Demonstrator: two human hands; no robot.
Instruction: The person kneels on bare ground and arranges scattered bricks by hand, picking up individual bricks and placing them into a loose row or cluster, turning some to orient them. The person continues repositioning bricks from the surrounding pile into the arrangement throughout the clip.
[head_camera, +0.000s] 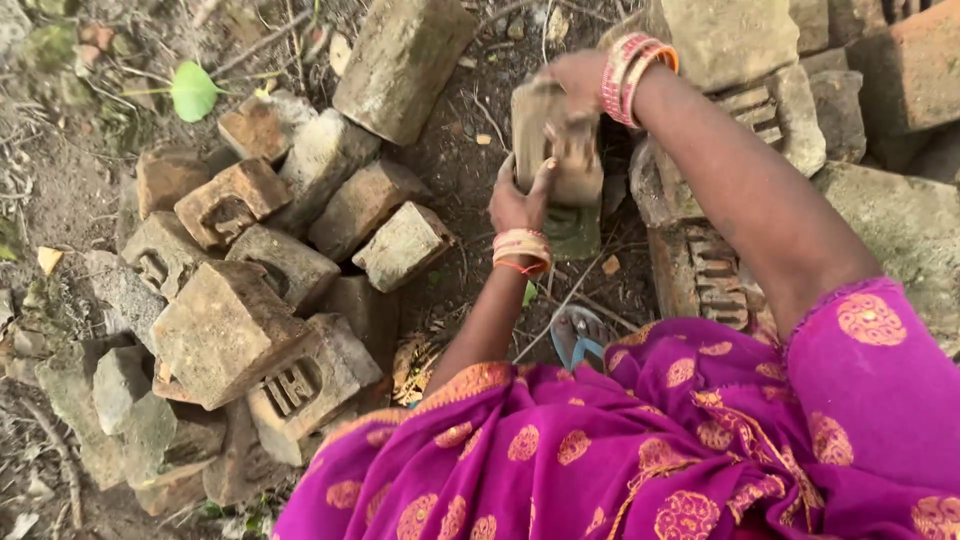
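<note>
While brick (553, 140) stands upright on dirt (460, 160), left hand (517, 203) and right hand (577, 85) clamp it; brick heap (270, 270) just left.

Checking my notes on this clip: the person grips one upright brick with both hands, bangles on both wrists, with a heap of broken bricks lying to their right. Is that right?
Not quite. In the head view the heap of broken bricks lies to the person's left, not the right. The rest holds: the left hand and right hand grip one upright brick, with bangles on both wrists.
</note>
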